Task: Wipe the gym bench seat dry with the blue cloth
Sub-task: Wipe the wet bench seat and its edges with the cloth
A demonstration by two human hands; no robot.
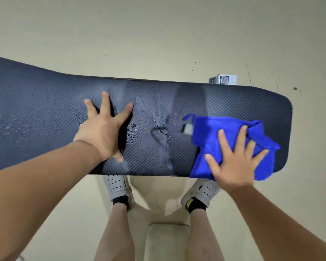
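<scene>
Head view shows the right hand (235, 157) pressing splayed fingers on the crumpled blue cloth (215, 134) to soak droplets, while the left hand (102, 129), fingers spread flat, steadies the dark woven-textured padded bench seat (45, 95).

the gym bench seat (45, 102) is covered in dark, matt, woven-textured vinyl, beaded with wet droplets. on it a soft, fuzzy blue cloth (211, 136) is seen. beneath it, perforated grey plastic clogs (114, 187) are seen on a smooth, matt floor (158, 34).

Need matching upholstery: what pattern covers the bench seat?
Dark padded bench seat: diagonal carbon-fibre weave; head view.
</scene>
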